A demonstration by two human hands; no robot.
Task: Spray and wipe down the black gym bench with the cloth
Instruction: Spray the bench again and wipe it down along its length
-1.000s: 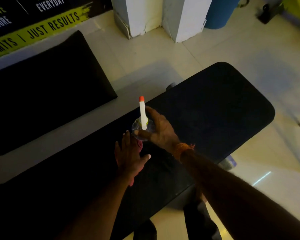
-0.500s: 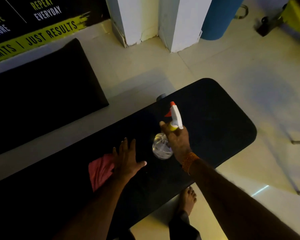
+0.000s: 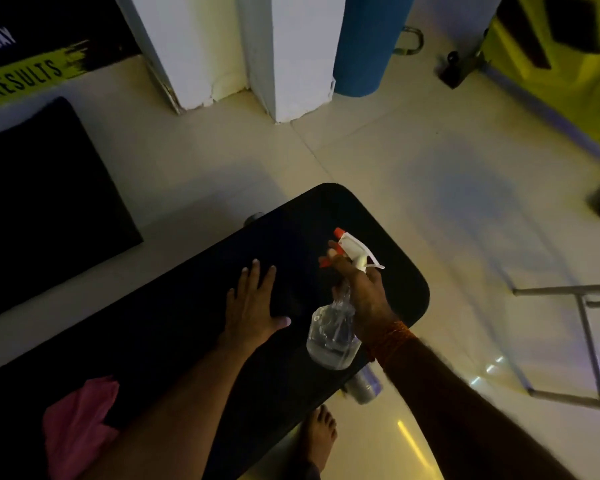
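The black gym bench (image 3: pixel 194 299) runs from lower left to its rounded end at centre right. My right hand (image 3: pixel 361 289) grips a clear spray bottle (image 3: pixel 331 337) with a white head and orange nozzle, held over the bench's right end, nozzle pointing up and left. My left hand (image 3: pixel 253 303) lies flat on the bench pad with fingers spread, holding nothing. A pink cloth (image 3: pixel 77 424) lies on the bench at lower left, apart from my left hand and partly behind my forearm.
A second black pad (image 3: pixel 42 209) lies on the tiled floor at left. Two white pillars (image 3: pixel 291 57) and a blue cylinder (image 3: pixel 368 43) stand at the back. A metal frame (image 3: pixel 589 341) is at right. My bare foot (image 3: pixel 321 434) stands beside the bench's near edge.
My left hand came off the pink cloth and slid right along the bench. My right hand tilted the spray bottle and carried it toward the bench's end. The view shifted right.
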